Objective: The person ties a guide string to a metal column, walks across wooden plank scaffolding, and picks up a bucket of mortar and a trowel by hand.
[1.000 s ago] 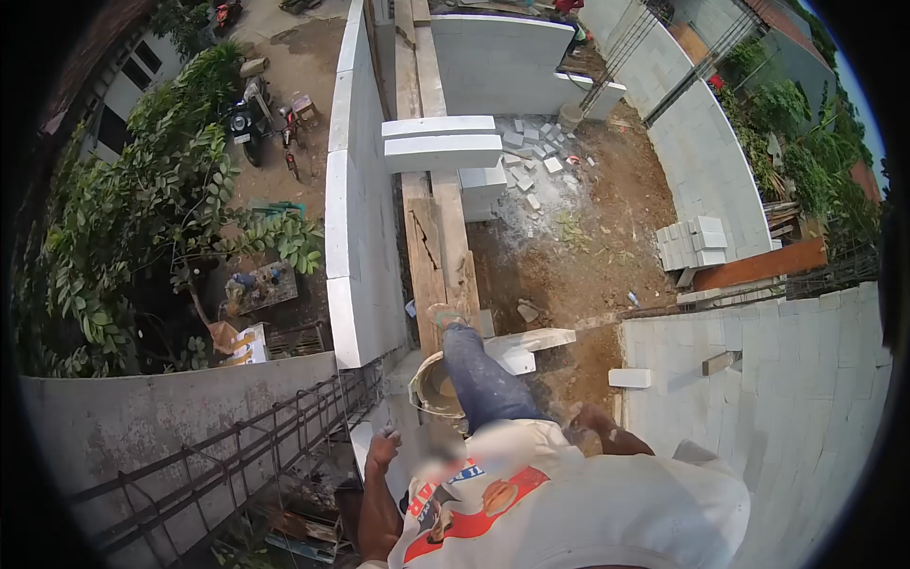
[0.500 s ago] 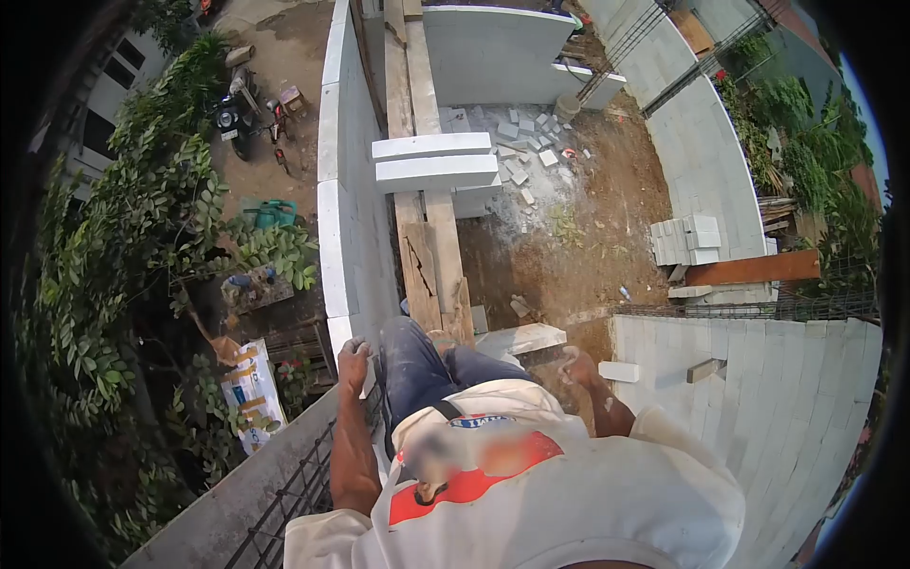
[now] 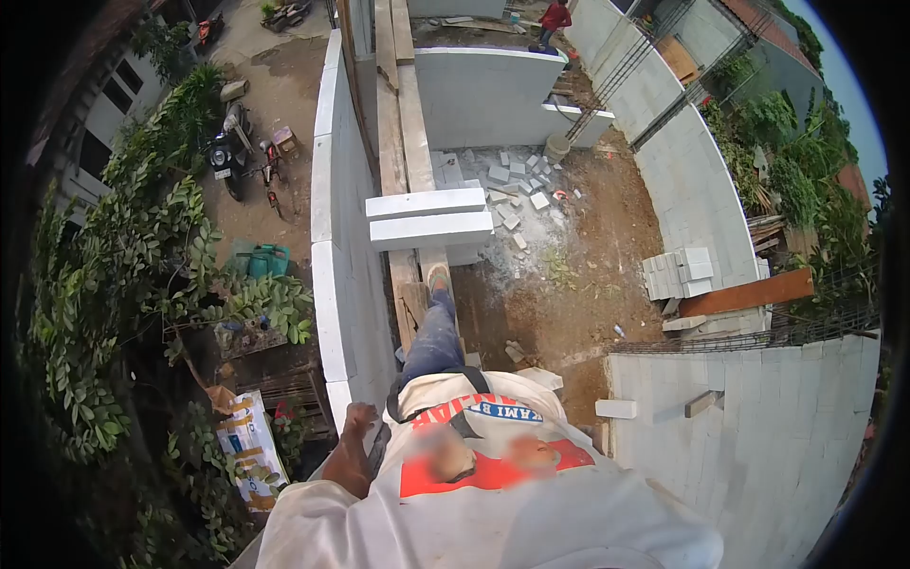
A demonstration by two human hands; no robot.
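Observation:
My left hand point(image 3: 357, 421) hangs beside my hip, close to the top of the pale block wall point(image 3: 327, 303). Its fingers look loosely curled, and I see nothing in them. My right hand is out of sight behind my body and shirt. Ahead of me, two long white blocks point(image 3: 431, 230) lie side by side across the wooden planks point(image 3: 406, 152). One of my feet point(image 3: 438, 278) rests on the planks just short of these blocks. Neither hand touches the blocks.
Broken white blocks point(image 3: 517, 194) litter the dirt floor below on the right. A block stack point(image 3: 678, 272) stands by the far wall, near a bucket point(image 3: 556, 147). A person in red point(image 3: 555, 17) is at the back. On the left are bushes point(image 3: 95, 313) and a motorcycle point(image 3: 227, 161).
I have stepped forward along the planks, and one foot now shows near the two blocks. My left hand sits lower in view; my right hand has gone out of sight.

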